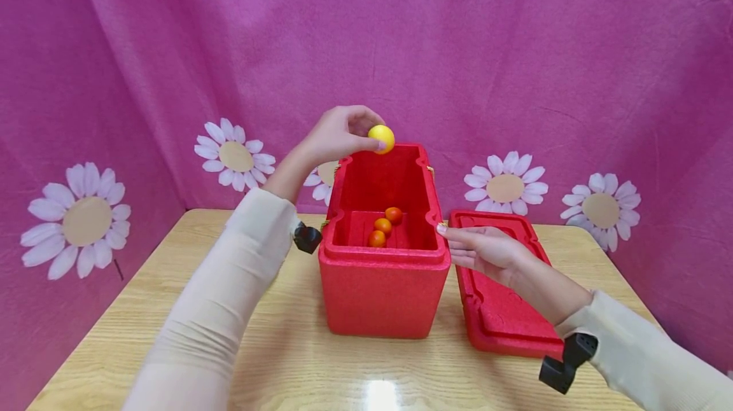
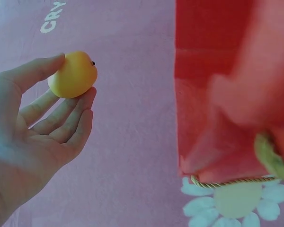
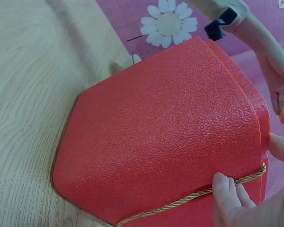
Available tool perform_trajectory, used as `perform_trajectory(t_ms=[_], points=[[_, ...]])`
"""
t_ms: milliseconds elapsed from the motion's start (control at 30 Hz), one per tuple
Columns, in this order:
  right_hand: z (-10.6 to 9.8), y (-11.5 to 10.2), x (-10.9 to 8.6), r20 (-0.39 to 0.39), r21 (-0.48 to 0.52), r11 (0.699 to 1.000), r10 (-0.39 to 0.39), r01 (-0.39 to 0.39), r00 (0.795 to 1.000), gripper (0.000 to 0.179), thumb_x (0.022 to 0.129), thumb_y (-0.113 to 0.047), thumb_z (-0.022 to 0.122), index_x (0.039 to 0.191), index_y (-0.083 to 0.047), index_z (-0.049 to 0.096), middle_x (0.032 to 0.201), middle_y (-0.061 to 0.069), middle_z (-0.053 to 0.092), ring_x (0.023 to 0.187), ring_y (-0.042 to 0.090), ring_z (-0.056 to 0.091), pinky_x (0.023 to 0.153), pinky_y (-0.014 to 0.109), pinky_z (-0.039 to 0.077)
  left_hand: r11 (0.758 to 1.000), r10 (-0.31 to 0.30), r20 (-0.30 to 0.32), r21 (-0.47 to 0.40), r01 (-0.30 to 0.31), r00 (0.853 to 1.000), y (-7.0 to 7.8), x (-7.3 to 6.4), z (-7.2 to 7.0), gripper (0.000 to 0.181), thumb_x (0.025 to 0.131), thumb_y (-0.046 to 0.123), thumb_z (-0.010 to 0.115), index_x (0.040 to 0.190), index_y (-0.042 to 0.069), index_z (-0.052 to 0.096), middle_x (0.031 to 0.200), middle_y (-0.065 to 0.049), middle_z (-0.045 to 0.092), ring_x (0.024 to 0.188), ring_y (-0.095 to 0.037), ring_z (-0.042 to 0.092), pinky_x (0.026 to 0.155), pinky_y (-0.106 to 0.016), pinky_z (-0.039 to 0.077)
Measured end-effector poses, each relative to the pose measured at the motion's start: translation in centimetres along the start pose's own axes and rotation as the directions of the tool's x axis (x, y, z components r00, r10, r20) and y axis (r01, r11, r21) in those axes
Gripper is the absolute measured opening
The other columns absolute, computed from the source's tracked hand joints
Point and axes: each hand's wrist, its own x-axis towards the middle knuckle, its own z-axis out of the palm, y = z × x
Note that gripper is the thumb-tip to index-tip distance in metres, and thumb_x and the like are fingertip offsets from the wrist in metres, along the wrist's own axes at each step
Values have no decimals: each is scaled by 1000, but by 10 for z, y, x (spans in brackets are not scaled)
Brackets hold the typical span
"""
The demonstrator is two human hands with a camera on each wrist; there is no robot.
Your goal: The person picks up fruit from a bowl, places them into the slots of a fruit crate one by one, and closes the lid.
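My left hand (image 1: 349, 131) pinches a round yellow fruit (image 2: 75, 75) between thumb and fingertips, raised over the far left part of a red foam box (image 1: 380, 296). In the left wrist view a small dark stem spot shows on the fruit. Inside the lidless box, three orange-red tomatoes (image 1: 376, 238) lie in a row on the floor. My right hand (image 1: 487, 247) holds the box's right rim near the front corner, thumb at the rim and fingers against the outer wall. A twisted gold rope (image 3: 180, 202) runs along that wall, under those fingers.
The red foam lid (image 1: 515, 315) lies flat on the wooden table (image 1: 286, 360), right of the box and beneath my right forearm. A pink cloth (image 1: 458, 48) with daisy prints hangs behind and at both sides.
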Motion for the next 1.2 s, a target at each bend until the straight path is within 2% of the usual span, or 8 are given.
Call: perform_trajectory(t_ms=[167,300,500,667,867,1000,1100,1200], points=[[-2,1,-1,-5,16,1000,1,-1,1000,71,93,-34,61,145,5,33,100,-5,70,89,4,70,85,23,56,999,25,11,-24,-25,1000,11,17,4,33,84,18,72,115,10,65,112,-9,70,101,-18,64,87,-29,52],[-1,1,-2,3,17,1000,0,0,1000,71,93,-34,61,146,4,33,98,-7,71,89,4,70,85,23,56,998,21,8,-58,-20,1000,10,31,11,32,83,18,72,114,9,65,111,-9,70,101,-17,64,87,-26,51],[0,0,-3,-7,11,1000,7,-7,1000,70,93,-35,61,145,4,35,96,-7,70,89,5,70,85,23,56,991,-89,17,-102,90,996,-3,49,24,33,85,22,70,115,8,64,112,-10,68,99,-19,60,90,-28,51],[4,0,-5,5,-3,1000,7,-7,1000,68,94,-33,59,144,4,34,97,-7,69,90,4,69,86,23,56,979,-182,26,-84,184,983,-20,54,32,36,87,21,68,118,4,62,117,-12,64,103,-25,60,98,-36,51],[7,-3,-8,20,-11,1000,17,-17,1000,68,93,-36,61,144,3,36,98,-7,70,91,5,70,86,23,56,961,-277,-11,14,277,961,-30,52,38,34,87,23,68,116,6,64,118,-12,63,104,-25,57,99,-39,50],[7,-6,-11,29,-11,1000,21,-20,999,68,93,-35,60,144,3,35,97,-8,70,90,5,70,86,22,56,941,-295,-66,151,302,953,-31,51,39,30,85,21,67,111,5,68,113,-12,67,98,-22,56,92,-34,51],[7,-8,-12,34,-8,1000,21,-21,999,69,94,-35,59,145,4,33,96,-9,70,89,4,70,85,22,56,905,-307,-95,277,322,947,-29,50,39,26,84,19,66,104,4,71,107,-11,69,92,-21,55,86,-32,51],[7,-8,-11,43,-7,1000,15,-15,999,71,94,-34,59,146,5,30,96,-9,69,89,3,69,85,21,56,863,-331,-135,358,357,934,-24,50,37,25,82,20,66,99,2,70,108,-13,68,94,-23,56,87,-33,52]])
